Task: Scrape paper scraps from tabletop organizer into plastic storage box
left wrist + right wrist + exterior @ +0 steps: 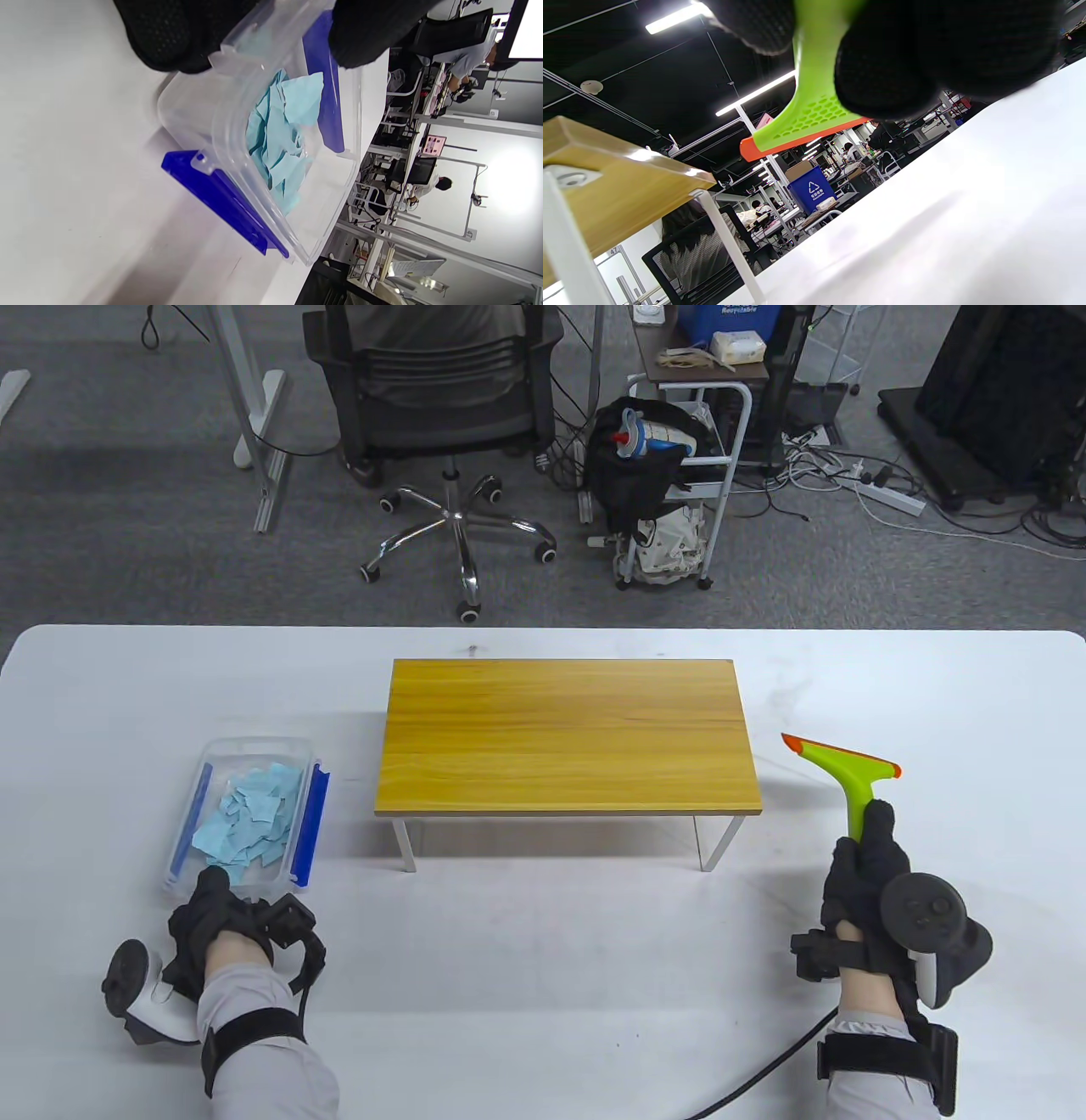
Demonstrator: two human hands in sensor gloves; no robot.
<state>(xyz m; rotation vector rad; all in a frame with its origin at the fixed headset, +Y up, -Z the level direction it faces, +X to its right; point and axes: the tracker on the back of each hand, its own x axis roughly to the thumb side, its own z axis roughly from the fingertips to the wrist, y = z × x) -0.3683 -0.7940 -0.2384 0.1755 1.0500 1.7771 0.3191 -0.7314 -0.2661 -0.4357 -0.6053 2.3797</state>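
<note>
The wooden tabletop organizer [567,736] stands on white legs at the table's middle; its top is bare. A clear plastic storage box [188,848] with blue side clips sits on the table to its left and holds light blue paper scraps [250,814]. My left hand [216,916] grips the box's near end; the left wrist view shows the fingers [178,38] over the box's rim [229,127] and the scraps [280,131] inside. My right hand [865,865] grips the handle of a green scraper with an orange blade [844,772], held right of the organizer, above the table [814,114].
The white table [543,984] runs wide in front of the organizer. Beyond its far edge are an office chair [441,432], a metal cart [679,475] and cables on the floor. A cable runs from my right wrist over the table's near edge.
</note>
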